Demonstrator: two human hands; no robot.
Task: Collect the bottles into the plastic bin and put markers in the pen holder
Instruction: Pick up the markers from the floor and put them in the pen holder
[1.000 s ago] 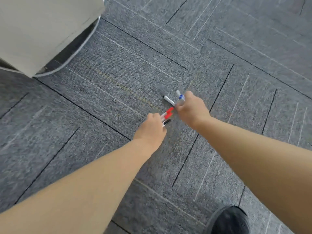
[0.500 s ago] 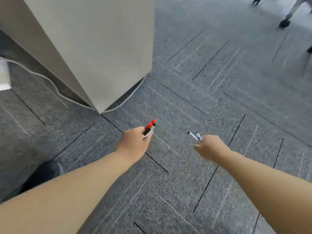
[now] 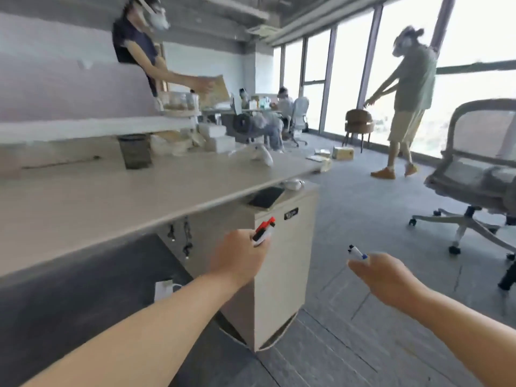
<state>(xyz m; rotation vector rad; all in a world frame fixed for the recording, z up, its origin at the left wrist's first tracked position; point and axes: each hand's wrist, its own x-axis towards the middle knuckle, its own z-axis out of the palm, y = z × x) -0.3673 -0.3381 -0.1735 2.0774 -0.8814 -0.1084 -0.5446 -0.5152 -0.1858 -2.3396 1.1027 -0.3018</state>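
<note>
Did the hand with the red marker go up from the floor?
Yes. The left hand with the red marker was down at the carpet; now it is raised beside the cabinet, just under the desk edge.

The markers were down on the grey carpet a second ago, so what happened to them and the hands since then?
Both hands lifted off the carpet, and the view swung up from floor to desk height. The left hand now carries the red and black capped markers near the beige desk; the right hand carries the white blue-banded markers. Both grips stayed closed; nothing was let go.
</note>
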